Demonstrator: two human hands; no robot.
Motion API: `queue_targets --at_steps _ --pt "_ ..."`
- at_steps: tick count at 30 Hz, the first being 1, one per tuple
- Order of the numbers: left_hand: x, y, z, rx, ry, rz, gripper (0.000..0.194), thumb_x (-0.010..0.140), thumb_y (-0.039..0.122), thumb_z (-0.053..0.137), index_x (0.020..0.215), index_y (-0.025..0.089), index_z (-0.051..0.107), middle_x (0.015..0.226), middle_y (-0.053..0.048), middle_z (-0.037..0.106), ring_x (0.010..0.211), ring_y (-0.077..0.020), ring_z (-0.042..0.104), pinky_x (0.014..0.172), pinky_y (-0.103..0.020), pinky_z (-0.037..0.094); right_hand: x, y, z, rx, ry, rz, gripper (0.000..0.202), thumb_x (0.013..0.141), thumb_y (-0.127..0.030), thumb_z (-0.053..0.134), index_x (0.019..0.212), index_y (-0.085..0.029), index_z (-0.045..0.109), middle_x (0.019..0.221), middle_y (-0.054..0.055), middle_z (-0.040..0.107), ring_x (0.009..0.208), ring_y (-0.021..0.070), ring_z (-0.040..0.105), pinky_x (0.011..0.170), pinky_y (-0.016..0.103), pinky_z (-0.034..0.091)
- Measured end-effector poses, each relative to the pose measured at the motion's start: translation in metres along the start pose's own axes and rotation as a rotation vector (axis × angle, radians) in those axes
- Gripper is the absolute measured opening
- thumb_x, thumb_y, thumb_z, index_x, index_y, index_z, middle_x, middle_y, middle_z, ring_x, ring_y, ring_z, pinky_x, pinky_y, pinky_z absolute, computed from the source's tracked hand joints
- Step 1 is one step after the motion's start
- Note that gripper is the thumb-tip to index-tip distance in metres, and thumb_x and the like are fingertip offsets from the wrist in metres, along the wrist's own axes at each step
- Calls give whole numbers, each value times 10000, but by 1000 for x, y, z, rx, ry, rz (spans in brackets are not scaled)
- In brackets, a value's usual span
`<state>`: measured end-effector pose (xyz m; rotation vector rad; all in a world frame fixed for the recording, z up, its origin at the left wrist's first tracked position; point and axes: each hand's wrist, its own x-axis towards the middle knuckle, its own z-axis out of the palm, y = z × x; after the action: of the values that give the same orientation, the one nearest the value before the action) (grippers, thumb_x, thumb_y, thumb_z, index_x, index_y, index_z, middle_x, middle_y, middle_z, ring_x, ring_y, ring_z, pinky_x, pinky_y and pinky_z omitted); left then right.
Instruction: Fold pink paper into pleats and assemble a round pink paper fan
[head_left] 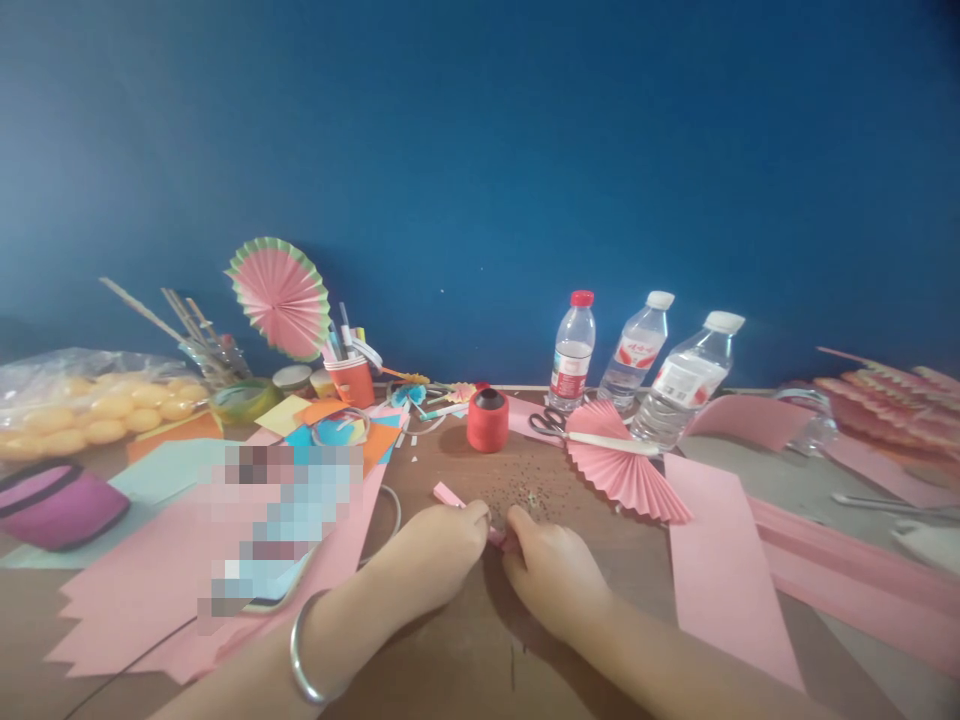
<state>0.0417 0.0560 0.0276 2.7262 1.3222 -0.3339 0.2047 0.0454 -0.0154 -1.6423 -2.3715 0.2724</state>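
The left hand (450,548) and right hand (553,570) nearly meet, fingers curled in and thumbs forward, as the left forearm (379,612) and right forearm (667,645) angle inward from below.

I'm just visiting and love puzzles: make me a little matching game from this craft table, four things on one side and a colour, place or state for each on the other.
Things:
1. Folded pink strip
2. Bangle
3. Round pleated fan
4. Spool

Descriptions:
A. Red, standing upright
B. Held in the left hand and right hand
C. Pink with a green edge
D. Silver, around the left wrist

Right pairs: 1-B, 2-D, 3-C, 4-A
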Motion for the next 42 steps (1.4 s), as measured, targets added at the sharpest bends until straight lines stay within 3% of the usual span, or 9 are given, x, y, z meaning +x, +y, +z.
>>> queue_targets --at_steps 6,14,18,25,29,33,42 --pt "-3 -2 -4 52 71 -31 224 695 34 430 862 163 505 674 -40 564 535 -203 576 443 -260 374 0 0 -1 8 -13 -2 113 779 -147 419 864 -189 481 645 40 667 562 189 606 480 265 142" --pt "-3 -2 1 128 136 30 228 653 30 431 822 176 477 752 -31 548 471 -171 525 375 -256 287 0 0 -1 -15 -7 0 131 796 -138 396 776 -184 517 651 49 673 563 189 618 484 287 140" --pt "-4 -3 0 124 115 27 267 620 8 439 826 172 480 738 -26 554 467 -162 521 371 -255 260 1 1 0 -14 2 -9 137 781 -132 409 769 -187 533 645 42 673 564 183 618 483 286 145" --pt "-4 0 -3 19 20 -36 323 626 23 487 911 175 486 667 -6 567 498 -167 558 424 -246 321 0 1 1 -9 8 -29 157 786 -128 420 755 -188 562 654 44 682 551 176 614 484 283 145" --pt "-4 -5 0 -35 75 0 210 708 32 447 844 189 479 675 -13 588 546 -179 593 457 -249 339 1 1 1 -12 9 -40 168 777 -117 426 760 -189 577 663 43 684 566 175 617 487 284 150" --pt "-5 -10 5 -111 143 26 220 731 36 414 853 211 465 681 -2 591 561 -183 601 443 -249 320 2 1 1 -22 12 -52 192 780 -108 420 757 -191 591 668 40 687 561 169 614 488 287 150" --pt "-5 -14 6 -101 118 31 239 741 19 401 863 198 503 682 -9 583 602 -177 602 494 -244 366 2 1 1 -62 -14 -50 197 782 -109 427 741 -185 605 683 49 690 582 172 623 493 287 171"
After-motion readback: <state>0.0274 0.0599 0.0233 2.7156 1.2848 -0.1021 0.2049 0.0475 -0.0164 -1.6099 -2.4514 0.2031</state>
